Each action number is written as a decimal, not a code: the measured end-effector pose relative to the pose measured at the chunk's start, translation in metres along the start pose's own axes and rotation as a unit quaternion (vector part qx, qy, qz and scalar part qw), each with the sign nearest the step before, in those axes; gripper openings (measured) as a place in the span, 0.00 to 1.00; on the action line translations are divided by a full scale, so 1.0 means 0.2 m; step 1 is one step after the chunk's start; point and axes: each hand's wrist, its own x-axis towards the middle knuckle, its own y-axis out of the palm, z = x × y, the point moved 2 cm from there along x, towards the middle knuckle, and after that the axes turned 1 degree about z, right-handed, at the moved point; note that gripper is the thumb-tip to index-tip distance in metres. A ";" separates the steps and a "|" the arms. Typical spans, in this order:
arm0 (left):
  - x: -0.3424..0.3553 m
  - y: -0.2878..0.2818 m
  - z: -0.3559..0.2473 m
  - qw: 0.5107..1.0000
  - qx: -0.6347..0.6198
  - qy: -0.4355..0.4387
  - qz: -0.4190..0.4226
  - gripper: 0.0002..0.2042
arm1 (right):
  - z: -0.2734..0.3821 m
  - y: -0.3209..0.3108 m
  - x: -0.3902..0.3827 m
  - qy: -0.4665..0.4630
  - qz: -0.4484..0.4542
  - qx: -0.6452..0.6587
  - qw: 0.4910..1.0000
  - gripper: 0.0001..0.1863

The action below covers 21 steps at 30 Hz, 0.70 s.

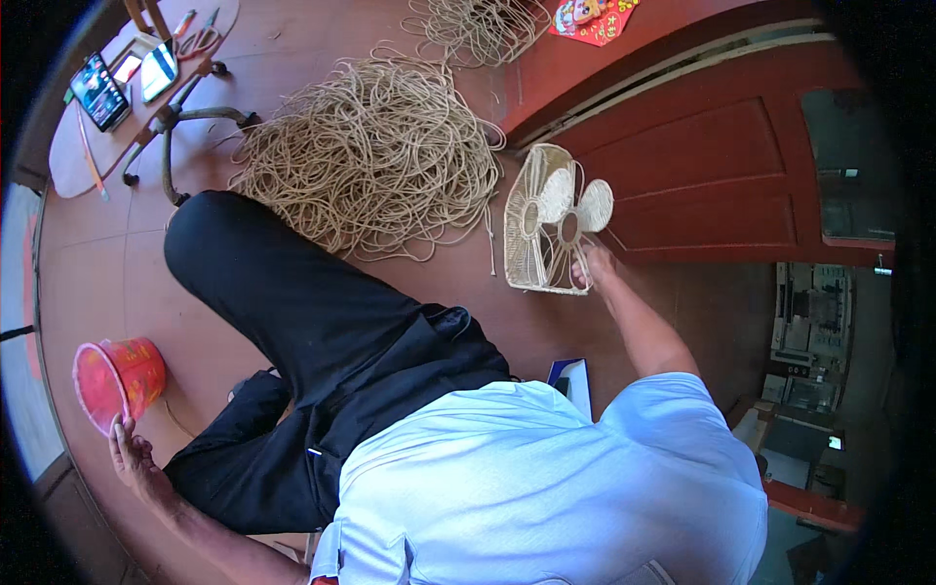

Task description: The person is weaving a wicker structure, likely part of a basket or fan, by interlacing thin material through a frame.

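My right hand [597,267] is closed on the near right edge of a pale woven wicker basket [531,234]. The basket has an open frame, round rings and light leaf-shaped woven panels, and it is held out ahead to the right. At the far left, my left hand [139,462] has its fingers at the rim of a pink-red plastic bucket [142,375]. The fingertips appear to grip that rim, and the bucket's mouth faces outward to the left.
A big heap of tan cord [370,156] covers the floor ahead, with a smaller coil [476,29] behind it. Scissors [200,39] and a phone [99,93] lie on a low board by a wheeled chair base [168,119]. A red wooden door [692,180] stands at the right.
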 end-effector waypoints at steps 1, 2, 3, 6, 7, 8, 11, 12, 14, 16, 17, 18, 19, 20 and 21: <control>0.01 0.00 -0.01 1.000 0.008 -0.007 -0.008 0.19 | -0.09 -0.01 0.03 0.007 -0.001 0.001 1.000 0.23; 0.02 -0.01 -0.01 1.000 0.013 -0.008 -0.004 0.19 | -0.16 -0.01 0.04 0.026 0.015 0.057 0.998 0.23; 0.03 -0.02 0.00 1.000 0.022 -0.012 -0.005 0.19 | -0.23 -0.01 0.06 0.045 0.031 0.113 0.992 0.23; 0.08 -0.09 0.01 0.999 0.039 -0.026 -0.002 0.19 | -0.32 0.03 0.12 0.089 0.024 0.171 0.981 0.22; 0.11 -0.09 0.03 0.998 0.041 -0.041 0.001 0.19 | -0.38 0.03 0.17 0.101 0.019 0.220 0.970 0.22; 0.10 -0.03 0.01 0.998 0.043 -0.042 0.009 0.19 | -0.42 0.02 0.22 0.133 0.029 0.241 0.961 0.20; 0.04 0.06 -0.05 0.998 0.053 -0.042 -0.016 0.19 | -0.41 0.10 0.29 0.102 -0.163 0.400 0.896 0.19; 0.03 0.06 -0.05 0.998 0.054 -0.037 -0.021 0.19 | -0.39 0.12 0.30 0.100 -0.163 0.387 0.902 0.15; 0.02 0.01 -0.08 0.997 0.057 -0.023 -0.035 0.19 | -0.27 0.22 0.31 0.125 -0.180 0.433 0.874 0.14; 0.01 -0.02 -0.07 0.998 0.046 -0.013 -0.030 0.19 | -0.17 0.30 0.32 0.168 -0.195 0.508 0.822 0.12; 0.00 -0.02 -0.08 0.998 0.040 -0.008 -0.040 0.19 | -0.14 0.32 0.36 0.161 -0.185 0.510 0.825 0.12; -0.01 -0.03 -0.10 0.998 0.050 -0.002 -0.026 0.19 | -0.10 0.36 0.40 0.201 -0.140 0.521 0.817 0.13; -0.02 -0.05 -0.11 0.998 0.061 0.002 -0.013 0.18 | -0.08 0.39 0.46 0.242 -0.095 0.528 0.809 0.14; 0.06 0.02 0.02 0.999 0.045 -0.017 0.012 0.18 | -0.23 0.19 0.67 0.187 -0.068 0.542 0.816 0.18; 0.06 -0.01 0.03 0.999 0.044 -0.017 0.002 0.18 | -0.22 0.21 0.74 0.185 -0.060 0.538 0.820 0.18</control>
